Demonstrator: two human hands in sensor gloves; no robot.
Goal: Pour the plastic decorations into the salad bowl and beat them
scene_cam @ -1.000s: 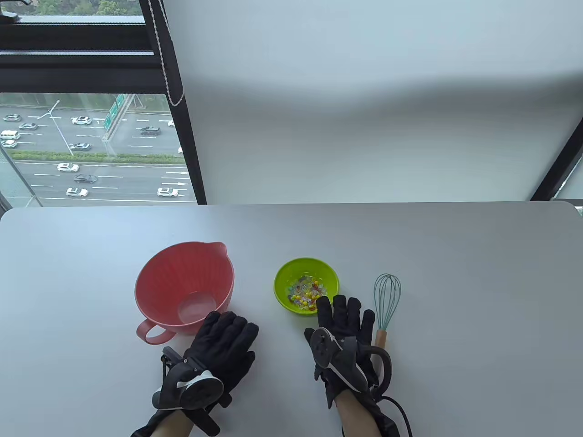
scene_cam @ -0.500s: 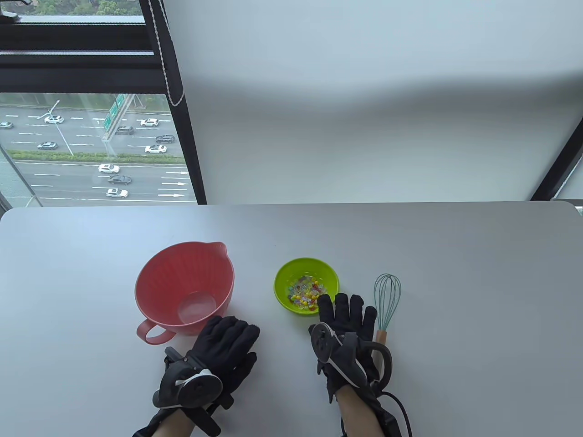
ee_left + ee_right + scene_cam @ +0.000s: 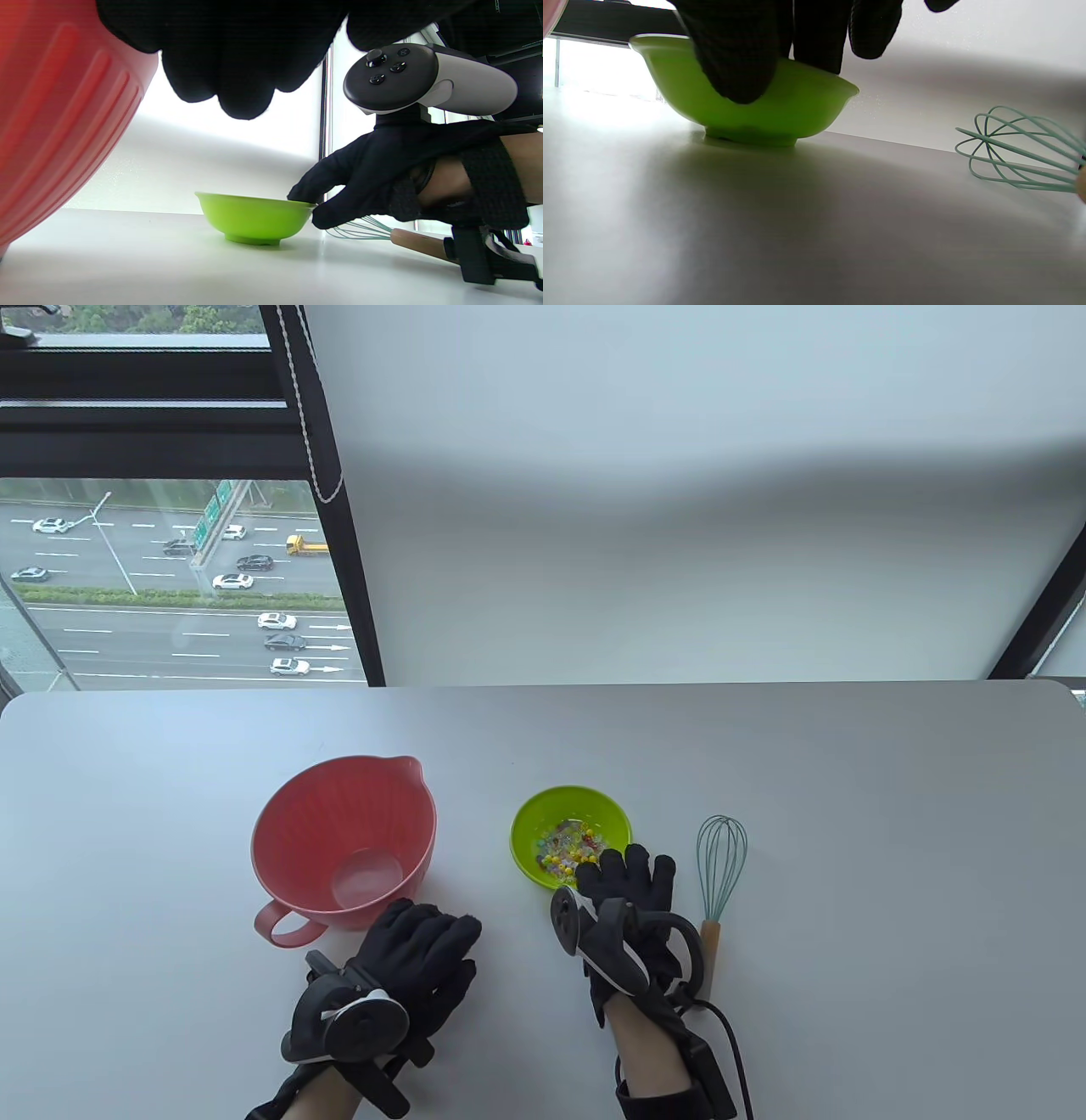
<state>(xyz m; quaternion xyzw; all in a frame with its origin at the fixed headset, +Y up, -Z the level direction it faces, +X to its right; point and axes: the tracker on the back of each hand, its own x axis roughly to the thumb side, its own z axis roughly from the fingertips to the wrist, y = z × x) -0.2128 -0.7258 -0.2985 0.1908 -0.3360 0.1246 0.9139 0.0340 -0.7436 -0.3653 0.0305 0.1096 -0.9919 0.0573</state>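
green bowl (image 3: 571, 836) of decorations (image 3: 567, 848) seen at lower centre, right of pink bowl (image 3: 344, 841) | right hand (image 3: 626, 891) is nearer, its rim pinched at near edge | left hand (image 3: 416, 946) lies relaxed, flat, grasping nothing | whisk (image 3: 719, 874) lower right, handle pointing down-frame

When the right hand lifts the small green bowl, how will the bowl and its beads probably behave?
The green bowl looks like thin plastic, so it is probably light and stiff. It stands on a narrow foot with a wide flaring rim, so a press from the right hand at the edge may tip it. The small round beads lie loose, so they would likely roll and spill.
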